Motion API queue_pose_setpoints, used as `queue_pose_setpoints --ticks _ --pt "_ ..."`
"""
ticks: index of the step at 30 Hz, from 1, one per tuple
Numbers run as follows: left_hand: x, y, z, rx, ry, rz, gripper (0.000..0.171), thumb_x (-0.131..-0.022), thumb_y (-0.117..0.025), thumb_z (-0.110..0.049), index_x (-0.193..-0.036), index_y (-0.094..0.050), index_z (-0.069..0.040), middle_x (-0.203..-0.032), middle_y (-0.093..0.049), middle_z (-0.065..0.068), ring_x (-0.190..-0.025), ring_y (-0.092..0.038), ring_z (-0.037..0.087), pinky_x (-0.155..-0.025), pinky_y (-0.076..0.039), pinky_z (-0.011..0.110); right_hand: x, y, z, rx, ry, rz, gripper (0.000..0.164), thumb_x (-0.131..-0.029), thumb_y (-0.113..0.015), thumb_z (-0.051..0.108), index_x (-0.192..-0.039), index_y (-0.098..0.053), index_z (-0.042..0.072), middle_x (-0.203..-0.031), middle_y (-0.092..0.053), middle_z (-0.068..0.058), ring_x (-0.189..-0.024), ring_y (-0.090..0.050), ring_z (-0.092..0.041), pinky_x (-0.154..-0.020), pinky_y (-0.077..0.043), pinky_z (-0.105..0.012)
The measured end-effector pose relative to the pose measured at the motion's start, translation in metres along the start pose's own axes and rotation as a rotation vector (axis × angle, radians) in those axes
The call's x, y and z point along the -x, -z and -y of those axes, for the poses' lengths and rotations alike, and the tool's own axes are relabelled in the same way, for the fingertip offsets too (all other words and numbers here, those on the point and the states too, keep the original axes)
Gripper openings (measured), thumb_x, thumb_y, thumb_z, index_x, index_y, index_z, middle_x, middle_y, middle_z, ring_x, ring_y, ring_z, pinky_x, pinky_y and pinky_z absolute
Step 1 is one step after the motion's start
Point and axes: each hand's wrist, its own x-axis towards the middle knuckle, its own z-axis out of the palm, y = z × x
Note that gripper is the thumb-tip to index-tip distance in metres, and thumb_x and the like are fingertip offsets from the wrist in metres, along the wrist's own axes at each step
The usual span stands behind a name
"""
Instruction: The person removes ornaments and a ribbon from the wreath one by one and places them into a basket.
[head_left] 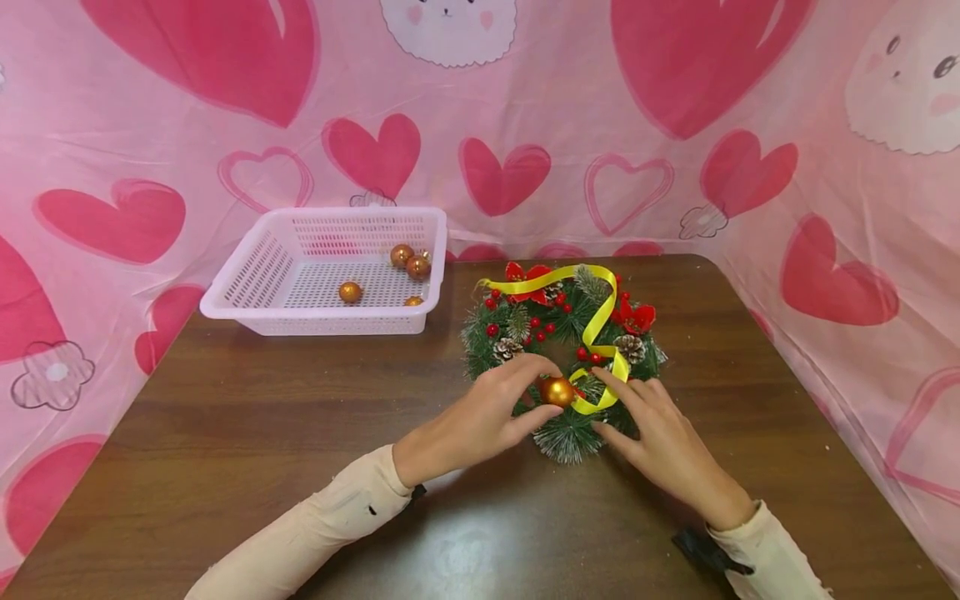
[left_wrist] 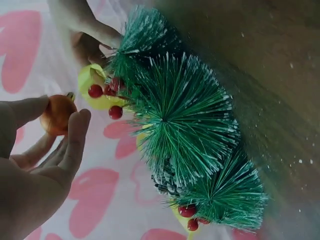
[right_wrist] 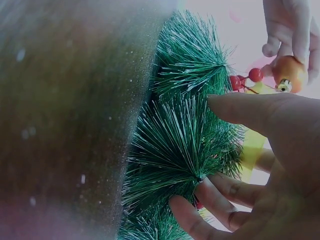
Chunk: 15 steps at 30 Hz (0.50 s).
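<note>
My left hand (head_left: 487,412) pinches a gold bauble (head_left: 557,392) between thumb and fingers, just over the near part of a green wreath (head_left: 570,442). In the left wrist view the bauble (left_wrist: 58,115) shows its small metal cap pointing toward the wreath. Fingers spread, my right hand (head_left: 663,433) rests at the wreath's near right side; in the right wrist view its fingertips (right_wrist: 182,207) lie at the green needles. A yellow ribbon (head_left: 600,312) winds across the wreath, which carries red flowers (head_left: 636,317), red berries and pinecones (head_left: 507,349).
A white plastic basket (head_left: 330,325) with several gold baubles (head_left: 350,292) in it stands at the back left of the brown wooden table (head_left: 262,417). Pink cloth (head_left: 585,108) printed with hearts hangs behind the table and along its sides.
</note>
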Motion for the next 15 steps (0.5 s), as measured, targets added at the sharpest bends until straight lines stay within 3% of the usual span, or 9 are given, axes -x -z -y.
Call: queue_pose_setpoints --ticks 2,5,9,15 --pt "-0.0003 -0.0010 0.0002 0.014 0.014 -0.037 0.031 -0.095 -0.069 -0.020 -0.120 -0.059 -0.004 -0.114 -0.063 0.004 -0.091 -0.061 0.009 -0.073 -0.052 0.016 -0.0004 0.0000 0.0002 0.000 -0.004 0.002 0.080 -0.080 -0.084 0.030 -0.149 -0.046 0.021 -0.109 -0.065 -0.011 -0.091 -0.046 -0.020 -0.066 -0.048 -0.038" --pt "-0.0003 0.0006 0.0009 0.034 0.022 0.005 0.032 -0.093 -0.071 -0.016 -0.121 -0.060 -0.006 -0.114 -0.064 0.002 -0.095 -0.061 0.008 -0.081 -0.052 0.019 -0.0006 -0.0001 0.0004 -0.005 -0.009 0.010 0.079 -0.080 -0.084 0.030 -0.149 -0.046 0.021 -0.110 -0.065 -0.011 -0.091 -0.046 -0.021 -0.067 -0.049 -0.039" --pt "-0.0003 0.0056 0.0008 0.030 0.018 0.169 0.036 -0.091 -0.073 -0.013 -0.125 -0.061 -0.009 -0.121 -0.063 0.000 -0.105 -0.058 0.005 -0.093 -0.049 0.020 -0.0006 -0.0002 0.0000 -0.008 -0.005 0.015 0.079 -0.081 -0.084 0.030 -0.150 -0.045 0.021 -0.110 -0.065 -0.011 -0.092 -0.046 -0.021 -0.068 -0.050 -0.040" --pt "0.0014 0.0074 -0.0011 0.007 0.022 0.389 0.035 -0.089 -0.075 -0.015 -0.120 -0.062 -0.010 -0.118 -0.060 -0.001 -0.101 -0.056 0.003 -0.090 -0.046 0.015 0.0000 -0.0004 -0.0018 0.002 0.010 0.001 0.079 -0.081 -0.083 0.030 -0.150 -0.045 0.021 -0.107 -0.065 -0.010 -0.091 -0.046 -0.021 -0.065 -0.048 -0.038"
